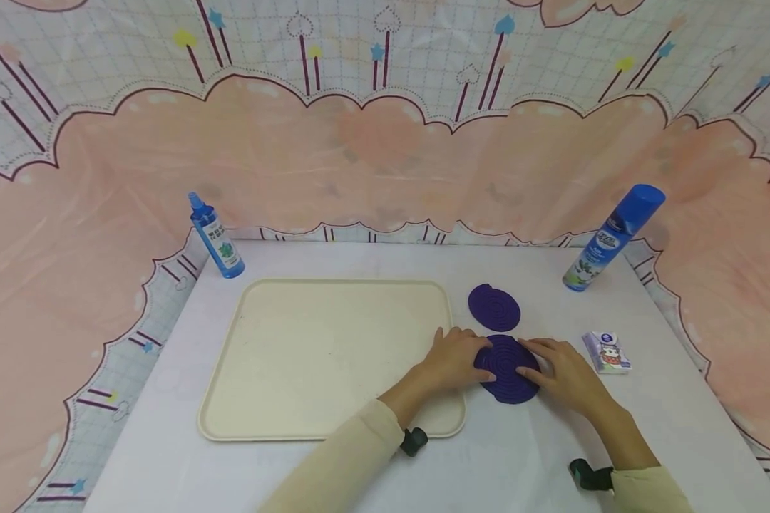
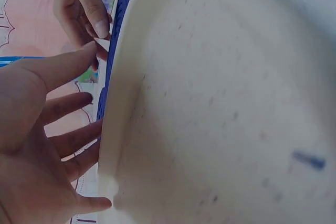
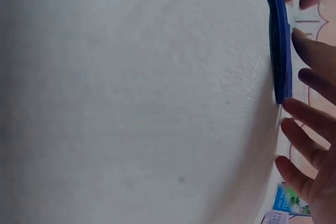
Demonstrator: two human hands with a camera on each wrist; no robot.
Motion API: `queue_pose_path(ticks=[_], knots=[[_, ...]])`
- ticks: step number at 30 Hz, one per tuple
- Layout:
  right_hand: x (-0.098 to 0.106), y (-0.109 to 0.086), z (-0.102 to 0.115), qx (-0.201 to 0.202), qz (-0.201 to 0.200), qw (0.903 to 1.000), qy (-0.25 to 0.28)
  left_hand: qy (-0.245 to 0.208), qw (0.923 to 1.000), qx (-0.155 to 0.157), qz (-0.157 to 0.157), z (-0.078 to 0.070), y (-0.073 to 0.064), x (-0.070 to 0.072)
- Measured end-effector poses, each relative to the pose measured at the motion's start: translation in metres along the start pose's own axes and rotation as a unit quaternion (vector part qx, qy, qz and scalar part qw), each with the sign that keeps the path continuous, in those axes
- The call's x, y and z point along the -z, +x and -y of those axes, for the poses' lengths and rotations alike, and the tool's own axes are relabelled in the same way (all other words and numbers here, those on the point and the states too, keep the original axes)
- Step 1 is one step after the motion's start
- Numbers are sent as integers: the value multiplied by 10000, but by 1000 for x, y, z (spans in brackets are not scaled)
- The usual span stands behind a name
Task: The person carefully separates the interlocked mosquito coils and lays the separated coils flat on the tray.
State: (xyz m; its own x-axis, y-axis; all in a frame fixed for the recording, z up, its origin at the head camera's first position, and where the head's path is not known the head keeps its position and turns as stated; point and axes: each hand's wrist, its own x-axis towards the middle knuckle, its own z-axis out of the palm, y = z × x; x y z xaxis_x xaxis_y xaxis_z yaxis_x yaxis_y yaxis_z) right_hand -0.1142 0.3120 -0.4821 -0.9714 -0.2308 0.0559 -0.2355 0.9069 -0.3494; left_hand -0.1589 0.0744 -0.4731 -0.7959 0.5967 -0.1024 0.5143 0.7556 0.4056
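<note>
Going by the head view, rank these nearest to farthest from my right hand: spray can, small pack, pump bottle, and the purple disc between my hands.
From your right hand:
1. Purple disc, right at the hand, on its left.
2. Small pack, just to its right.
3. Spray can, back right of the table.
4. Pump bottle, back left.

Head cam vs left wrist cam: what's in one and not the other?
Head only: the pump spray bottle, beige sleeves and black wrist devices.

Left wrist only: the palm side of the left hand.

Both: the left hand itself, right hand, purple coiled discs, cream tray and patterned backdrop.
</note>
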Motion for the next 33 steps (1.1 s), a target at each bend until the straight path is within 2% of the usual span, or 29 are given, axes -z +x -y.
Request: queue_pose_path(ticks=[11,18,24,33], knots=[[-5,-2,1,146,-179,9997,90,112,9985,425,-313,-10,-4,-13],[-5,-3,3,17,-105,9997,220,187,9977,423,-495,-11,-7,-17],[-6,-3,2,-25,-107,9984,559,189,9970,436,-608,-11,-6,-22],[-4,-3,3,-197,-54,9955,930,254,9967,461,-615,-10,-5,-23]])
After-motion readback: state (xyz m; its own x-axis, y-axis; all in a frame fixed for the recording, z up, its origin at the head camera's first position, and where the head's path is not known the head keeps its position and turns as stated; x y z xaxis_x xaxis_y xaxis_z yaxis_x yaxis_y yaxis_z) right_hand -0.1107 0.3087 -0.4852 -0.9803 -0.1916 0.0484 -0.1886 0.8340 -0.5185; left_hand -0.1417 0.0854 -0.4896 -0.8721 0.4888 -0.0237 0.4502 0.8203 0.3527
